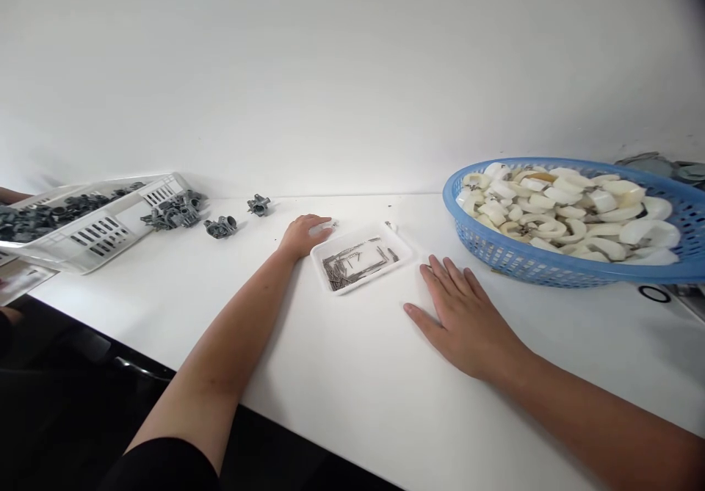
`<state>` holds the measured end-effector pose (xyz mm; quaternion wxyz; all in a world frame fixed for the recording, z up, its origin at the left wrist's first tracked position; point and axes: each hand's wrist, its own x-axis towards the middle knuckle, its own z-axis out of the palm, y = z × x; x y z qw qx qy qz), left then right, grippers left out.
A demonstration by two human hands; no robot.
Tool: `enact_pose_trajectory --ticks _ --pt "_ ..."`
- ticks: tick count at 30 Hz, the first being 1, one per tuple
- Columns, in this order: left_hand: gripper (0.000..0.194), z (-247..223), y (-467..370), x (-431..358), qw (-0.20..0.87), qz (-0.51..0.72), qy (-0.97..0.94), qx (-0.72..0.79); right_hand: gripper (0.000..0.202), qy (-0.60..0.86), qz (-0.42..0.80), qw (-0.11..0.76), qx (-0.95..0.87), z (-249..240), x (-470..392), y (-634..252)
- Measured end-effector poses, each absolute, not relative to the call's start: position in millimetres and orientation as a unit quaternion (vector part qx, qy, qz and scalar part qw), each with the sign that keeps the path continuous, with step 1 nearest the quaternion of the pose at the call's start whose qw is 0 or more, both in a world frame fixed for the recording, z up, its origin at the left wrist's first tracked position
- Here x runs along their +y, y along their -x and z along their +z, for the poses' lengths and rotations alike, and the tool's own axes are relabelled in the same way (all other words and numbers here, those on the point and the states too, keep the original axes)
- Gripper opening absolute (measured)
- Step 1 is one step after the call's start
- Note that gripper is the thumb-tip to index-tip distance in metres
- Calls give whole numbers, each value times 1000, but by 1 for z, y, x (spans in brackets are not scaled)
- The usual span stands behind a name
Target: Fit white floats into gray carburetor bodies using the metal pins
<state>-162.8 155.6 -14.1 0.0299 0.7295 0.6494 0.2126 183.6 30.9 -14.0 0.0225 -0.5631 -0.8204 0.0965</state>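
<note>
A smooth, pale grey-white wall (352,73) fills the frame's upper part, softly lit and brighter low down. A flat white tabletop (330,381) meets it mid-frame; below the front edge, at lower left, a black shadowed space (60,417) shows a thin, shiny metallic strip (142,368).

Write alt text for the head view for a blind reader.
A person's left hand and outspread right hand flank a shallow white tray of thin metallic pins on a white table. A blue basket of whitish parts stands right; left, a white basket of grey parts, with more loose beside it.
</note>
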Motion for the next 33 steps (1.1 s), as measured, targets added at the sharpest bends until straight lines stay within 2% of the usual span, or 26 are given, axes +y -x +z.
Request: enact_pose_trajectory --ticks 6,13,23,33 --pt "44 -11 162 151 51 238 -693 678 83 563 94 34 -820 -13 28 -188" --pt "31 -12 161 148 44 250 -708 659 82 559 94 45 -822 -12 26 -189" --pt "34 -14 169 145 76 271 -679 679 82 553 95 52 -826 -14 26 -190" --pt "56 -21 177 151 71 288 -672 679 82 549 84 54 -830 -16 26 -191"
